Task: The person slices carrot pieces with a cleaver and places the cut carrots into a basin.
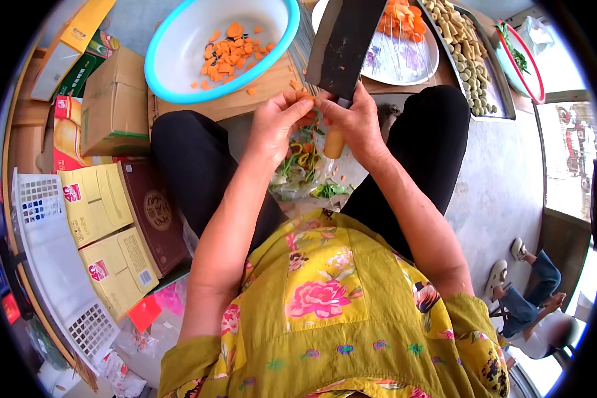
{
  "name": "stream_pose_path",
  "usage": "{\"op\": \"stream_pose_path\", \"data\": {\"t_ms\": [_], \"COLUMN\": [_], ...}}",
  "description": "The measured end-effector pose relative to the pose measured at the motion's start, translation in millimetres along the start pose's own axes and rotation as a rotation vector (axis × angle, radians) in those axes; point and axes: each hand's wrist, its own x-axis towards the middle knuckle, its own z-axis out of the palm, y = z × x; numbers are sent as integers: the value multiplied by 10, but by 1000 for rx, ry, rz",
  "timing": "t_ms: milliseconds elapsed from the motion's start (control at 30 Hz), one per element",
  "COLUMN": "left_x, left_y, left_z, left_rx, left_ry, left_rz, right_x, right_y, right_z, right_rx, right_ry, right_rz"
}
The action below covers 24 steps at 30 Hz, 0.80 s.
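My left hand is closed in a pinch on orange carrot slices, just past my knees. My right hand grips a cleaver, its dark broad blade pointing up and away and its wooden handle showing below the palm. The right thumb meets the left fingertips at the carrot. Beyond my left hand, a white basin with a blue rim holds cut carrot pieces. It stands on a wooden board with some loose carrot bits. The blade partly hides a plate of carrot slices.
Green and yellow scraps lie in a plastic bag between my legs. A metal tray of cut pale and green pieces is at right, beside a red-rimmed bowl. Cartons and a white crate stand left. Another person sits lower right.
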Motion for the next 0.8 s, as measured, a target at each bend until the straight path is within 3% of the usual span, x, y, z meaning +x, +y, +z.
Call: {"op": "stream_pose_path", "data": {"t_ms": [67,367,433,500,600,700,767,800], "left_x": [-21,-53,-59,-72,-97,-130,-141,-248], "left_y": [32,59,98,142,197,227,252,406], "left_z": [59,-43,-133,-179,-196,-120,-139,34], "left_rx": [-201,-314,-428,-484,-598,-709,-721,-756], "left_ry": [45,41,40,27,16,111,-27,161], "left_rz": [-81,-108,-72,-81,-84,-40,-63,-119], "right_x": [4,-32,-80,-143,-220,-297,-327,-344], "right_y": [11,14,-61,-154,-233,-250,-237,-243], "right_z": [12,-63,-153,-221,-292,-323,-304,-294], "right_rx": [-20,-99,-361,-502,-790,-1000,-1039,-1089], "right_ry": [10,71,99,94,58,-64,-76,-95], "right_rz": [-13,-75,-110,-188,-557,-664,-701,-719]}}
